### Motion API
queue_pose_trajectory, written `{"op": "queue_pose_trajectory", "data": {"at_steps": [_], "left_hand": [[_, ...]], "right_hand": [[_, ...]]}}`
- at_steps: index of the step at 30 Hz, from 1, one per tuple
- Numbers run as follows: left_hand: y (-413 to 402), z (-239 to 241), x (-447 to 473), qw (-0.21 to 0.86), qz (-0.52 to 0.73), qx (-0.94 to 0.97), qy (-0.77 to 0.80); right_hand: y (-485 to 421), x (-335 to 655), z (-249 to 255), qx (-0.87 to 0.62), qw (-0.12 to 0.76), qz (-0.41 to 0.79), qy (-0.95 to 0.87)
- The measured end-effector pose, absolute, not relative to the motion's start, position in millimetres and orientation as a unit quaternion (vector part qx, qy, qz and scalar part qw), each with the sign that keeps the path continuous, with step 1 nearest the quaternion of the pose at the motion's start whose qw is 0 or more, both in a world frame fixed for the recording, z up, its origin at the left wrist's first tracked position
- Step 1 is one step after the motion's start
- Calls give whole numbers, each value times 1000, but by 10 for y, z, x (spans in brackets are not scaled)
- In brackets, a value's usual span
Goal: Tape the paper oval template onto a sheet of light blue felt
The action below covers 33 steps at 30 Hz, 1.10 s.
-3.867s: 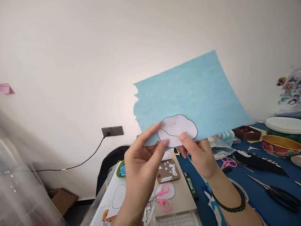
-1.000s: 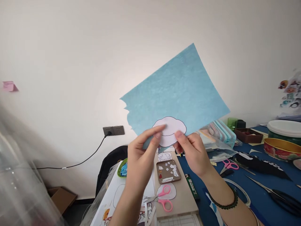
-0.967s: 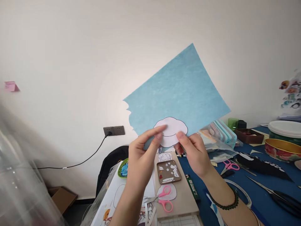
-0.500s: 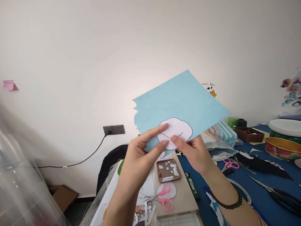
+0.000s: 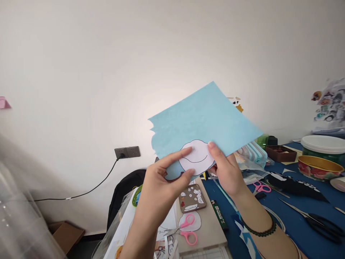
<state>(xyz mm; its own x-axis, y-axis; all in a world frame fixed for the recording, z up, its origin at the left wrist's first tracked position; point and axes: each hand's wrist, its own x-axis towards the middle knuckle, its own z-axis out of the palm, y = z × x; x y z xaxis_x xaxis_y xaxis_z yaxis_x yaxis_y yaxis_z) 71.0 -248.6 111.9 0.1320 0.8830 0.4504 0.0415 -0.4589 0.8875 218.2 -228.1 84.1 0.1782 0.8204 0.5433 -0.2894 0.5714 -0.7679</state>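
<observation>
A light-blue sheet (image 5: 205, 111), its left edge cut in scallops, is held up in front of me at a tilt. Against its lower part lies a white cloud-shaped paper cut-out (image 5: 196, 154) with a black outline and a curved line. My left hand (image 5: 164, 180) is closed from the lower left, index fingertip and thumb pressing on the cut-out. From the right, my right hand (image 5: 228, 169) pinches sheet and cut-out together. Its thumb rests on the cut-out's upper right edge, and its other fingers are mostly hidden behind the sheet.
Below my hands, pink-handled scissors (image 5: 188, 228) and a brown tray (image 5: 192, 198) of small cut-outs lie on a beige board (image 5: 212, 230). To the right, black scissors (image 5: 315, 219), a gold-rimmed tin (image 5: 320, 167) and a white-lidded tub (image 5: 322, 144) are on the blue table.
My right thumb has moved from the cut-out's lower middle to its upper right edge. The left hand keeps its grip. The view has shifted slightly to the right.
</observation>
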Motion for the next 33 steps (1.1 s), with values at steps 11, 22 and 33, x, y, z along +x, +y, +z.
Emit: {"op": "queue_pose_trajectory", "data": {"at_steps": [11,22,33], "left_hand": [[-2484,1106,821,335,596,629,370],[-2410,1196,446,281,511,742,331],[-2291,1167,446,267,614,658,344]], "right_hand": [[-2240,2305,892,-296,649,298,-634],[-2408,3038,1083,-298,656,357,-594],[-2330,3328,1024,-436,680,291,-513]]}}
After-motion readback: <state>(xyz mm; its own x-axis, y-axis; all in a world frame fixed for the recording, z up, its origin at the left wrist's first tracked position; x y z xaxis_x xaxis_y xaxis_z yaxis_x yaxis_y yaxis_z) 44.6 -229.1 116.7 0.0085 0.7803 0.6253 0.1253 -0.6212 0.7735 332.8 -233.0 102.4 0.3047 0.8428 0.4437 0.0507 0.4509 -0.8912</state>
